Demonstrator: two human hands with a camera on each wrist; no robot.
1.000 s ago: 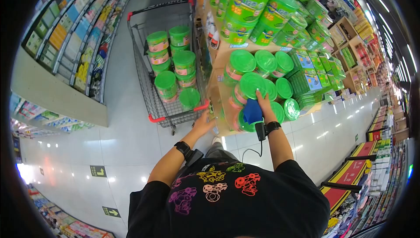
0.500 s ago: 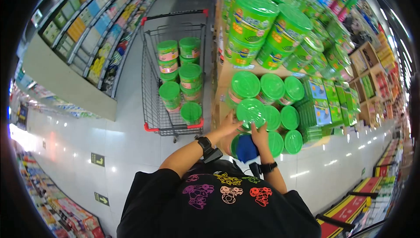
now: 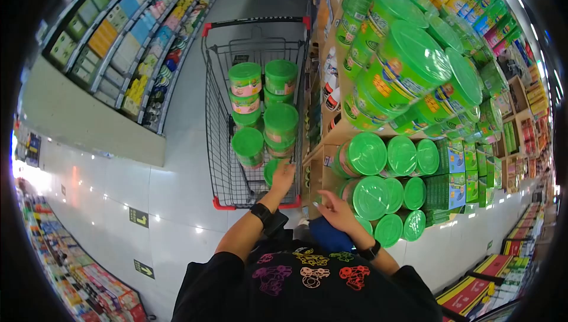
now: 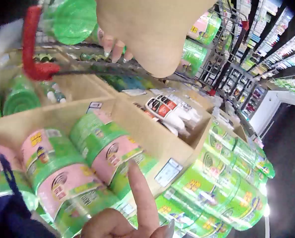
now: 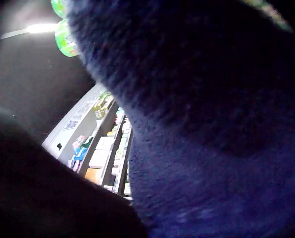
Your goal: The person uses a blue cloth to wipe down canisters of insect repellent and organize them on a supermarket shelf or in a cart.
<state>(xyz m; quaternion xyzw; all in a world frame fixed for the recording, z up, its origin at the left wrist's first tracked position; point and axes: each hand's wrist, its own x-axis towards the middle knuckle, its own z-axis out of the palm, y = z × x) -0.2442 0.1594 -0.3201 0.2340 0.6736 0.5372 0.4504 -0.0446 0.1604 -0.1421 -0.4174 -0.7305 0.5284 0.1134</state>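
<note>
My left hand [image 3: 283, 179] is over the front corner of the shopping cart [image 3: 220, 201], overlapping a green-lidded tub [image 3: 270, 171] there. In the left wrist view its fingers hang loosely curled, with nothing seen between them. My right hand [image 3: 337, 211] hovers in front of the display, index finger extended, beside a pink-labelled tub [image 3: 373, 199]. A blue fuzzy cloth item [image 3: 326, 234] hangs by the right wrist; it fills most of the right wrist view.
Several tubs [image 3: 245, 73] stand stacked in the cart. Larger green tubs [image 3: 408, 56] rise on the wooden display [image 3: 316, 165], with green boxes [image 3: 454, 162] to the right. White bottles [image 4: 167, 111] lie in a side compartment. Shelving [image 3: 112, 138] runs along the left.
Both hands were at a tub on the display half a second ago. The left hand has since moved left over the cart; the right has drawn back from the tub. The view has shifted.
</note>
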